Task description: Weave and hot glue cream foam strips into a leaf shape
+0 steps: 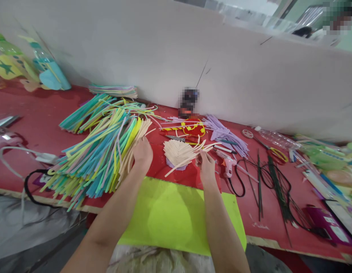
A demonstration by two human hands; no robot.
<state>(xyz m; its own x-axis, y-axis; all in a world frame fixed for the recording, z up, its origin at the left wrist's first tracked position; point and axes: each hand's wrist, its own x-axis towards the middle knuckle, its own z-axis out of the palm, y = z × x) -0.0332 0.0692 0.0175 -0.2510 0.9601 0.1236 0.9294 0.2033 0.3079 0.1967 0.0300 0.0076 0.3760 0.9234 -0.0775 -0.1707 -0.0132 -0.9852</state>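
Observation:
A cream braided piece made of pipe cleaners lies on the red table, with loose ends fanning out to the right and a lilac backing showing beneath its lower edge. My right hand pinches those loose ends at the piece's right side. My left hand is at the right edge of a big heap of coloured pipe cleaners. Its fingers are closed among the cream pipe cleaners, one of which sticks out beyond them. The fingertips of both hands are partly hidden.
A yellow-green sheet covers the table's front edge. Right of my right hand are a glue gun with its cord, lilac pipe cleaners, yellow-handled scissors and dark green stems. A red and yellow ornament lies behind the braided piece.

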